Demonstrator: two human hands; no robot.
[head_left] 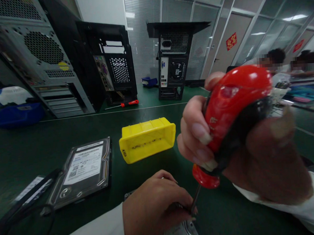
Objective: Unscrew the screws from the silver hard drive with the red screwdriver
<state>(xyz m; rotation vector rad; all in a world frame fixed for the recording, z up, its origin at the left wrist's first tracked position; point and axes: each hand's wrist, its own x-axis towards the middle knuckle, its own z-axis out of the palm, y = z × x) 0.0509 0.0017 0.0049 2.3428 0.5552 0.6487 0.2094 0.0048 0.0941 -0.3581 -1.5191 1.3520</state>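
My right hand is wrapped around the handle of a red and black screwdriver, close to the camera. The thin shaft slants down and left to the edge of a hard drive lying at the bottom of the view. Over that drive rests my left hand, its fingers curled and pressed together beside the screwdriver's tip. What those fingertips pinch, and the tip itself, are hidden. A second hard drive with a white label lies label up to the left.
A yellow bin with small dark pieces inside stands ahead. Behind it are computer cases, another screwdriver and a blue bin. A black cable runs at the left. Other people are at the far right.
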